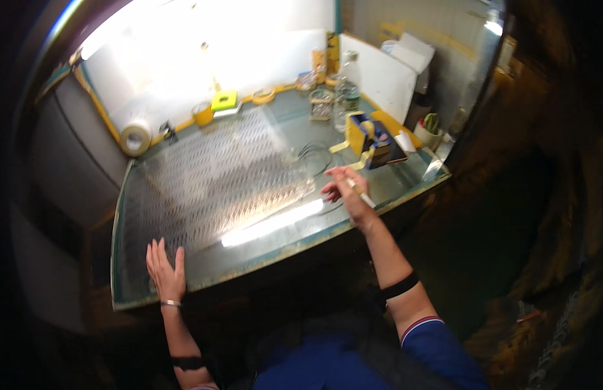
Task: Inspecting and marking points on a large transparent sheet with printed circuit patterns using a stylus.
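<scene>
The left hand (166, 273), at eight o'clock, grips nothing, fingers spread near the translucent patterned sheet (217, 175) at ten o'clock on the green-edged glass table (288, 238), while the right hand (347, 192), at three, grasps a slim white pen-like stick (362, 194), seemingly leaving its fingertips free.

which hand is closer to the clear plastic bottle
Right. The right hand is on the near side of the clear plastic bottle, with a gap between; the left hand is farther away, by the tabletop's near left corner.
</scene>
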### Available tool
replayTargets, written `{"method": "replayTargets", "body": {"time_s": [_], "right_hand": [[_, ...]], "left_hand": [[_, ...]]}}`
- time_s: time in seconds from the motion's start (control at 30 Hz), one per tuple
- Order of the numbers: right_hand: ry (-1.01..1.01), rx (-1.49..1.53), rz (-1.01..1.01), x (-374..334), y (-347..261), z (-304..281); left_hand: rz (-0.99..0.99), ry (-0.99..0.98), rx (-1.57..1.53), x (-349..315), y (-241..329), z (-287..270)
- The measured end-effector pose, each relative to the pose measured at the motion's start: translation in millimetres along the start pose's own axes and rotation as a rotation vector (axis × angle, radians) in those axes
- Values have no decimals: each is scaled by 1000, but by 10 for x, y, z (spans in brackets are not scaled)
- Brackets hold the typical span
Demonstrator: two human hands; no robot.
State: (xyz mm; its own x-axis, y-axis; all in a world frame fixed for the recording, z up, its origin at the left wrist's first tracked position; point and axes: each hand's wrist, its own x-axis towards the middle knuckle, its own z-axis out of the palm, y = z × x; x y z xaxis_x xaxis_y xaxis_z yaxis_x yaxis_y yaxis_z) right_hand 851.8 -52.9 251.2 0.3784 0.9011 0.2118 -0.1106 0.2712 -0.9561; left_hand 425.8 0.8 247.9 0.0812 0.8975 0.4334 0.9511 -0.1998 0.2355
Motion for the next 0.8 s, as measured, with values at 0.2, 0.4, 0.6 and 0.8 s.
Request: {"method": "replayTargets", "body": {"time_s": [0.2, 0.4, 0.6, 0.8], "right_hand": [[74, -65, -34, -19, -90, -24], [62, -99, -60, 14, -33, -5], [84, -123, -50, 19, -40, -25], [58, -147, -59, 53, -17, -93]], "left_hand": [[27, 76, -60, 16, 60, -11], [15, 102, -8, -6, -34, 24], [44, 141, -3, -6, -51, 75], [53, 162, 9, -4, -90, 110]]}}
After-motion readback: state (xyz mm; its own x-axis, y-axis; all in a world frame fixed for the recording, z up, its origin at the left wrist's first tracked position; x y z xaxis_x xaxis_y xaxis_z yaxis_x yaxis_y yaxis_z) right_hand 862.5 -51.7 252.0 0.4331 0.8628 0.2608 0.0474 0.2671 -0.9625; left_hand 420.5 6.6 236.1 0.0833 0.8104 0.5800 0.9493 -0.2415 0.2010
